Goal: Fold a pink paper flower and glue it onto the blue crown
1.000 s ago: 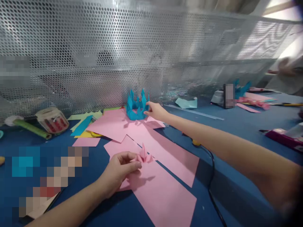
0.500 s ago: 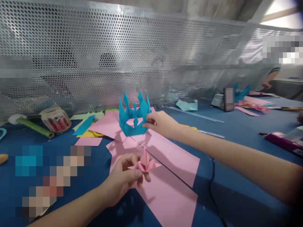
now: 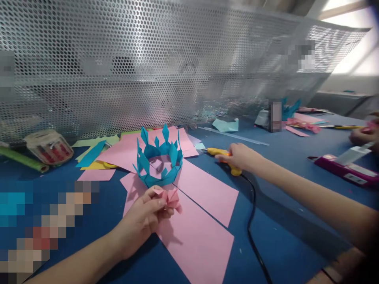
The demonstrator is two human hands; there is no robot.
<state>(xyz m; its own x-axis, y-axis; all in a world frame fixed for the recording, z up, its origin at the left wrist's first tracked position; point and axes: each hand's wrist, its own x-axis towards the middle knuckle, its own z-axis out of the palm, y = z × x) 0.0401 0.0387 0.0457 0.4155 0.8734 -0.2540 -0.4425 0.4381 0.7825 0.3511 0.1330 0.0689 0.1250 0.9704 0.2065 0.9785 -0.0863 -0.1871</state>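
Between the thumb and fingers of my left hand [image 3: 148, 213] is a folded pink paper flower [image 3: 171, 199], held above the pink sheets [image 3: 201, 232]. Just beyond it a blue paper crown [image 3: 158, 183] with pointed tips stands on the paper, touched by neither hand clearly. My right hand [image 3: 241, 156] is closed on a yellow hot glue gun [image 3: 219, 151] lying on the table. The gun's metal nozzle points left, and its black cord [image 3: 251, 213] runs toward me.
A perforated metal screen [image 3: 148, 79] stands along the back. At left are a clear jar [image 3: 49, 146] and a green roll [image 3: 23, 158]. A purple glue gun [image 3: 345, 169] lies at right, near another person's hand [image 3: 359, 136]. Clear glue sticks [image 3: 233, 136] lie further back.
My right hand has let go of the crown, which now rests on the paper, and has moved right onto the yellow glue gun. My left hand still holds the flower, now turned differently.
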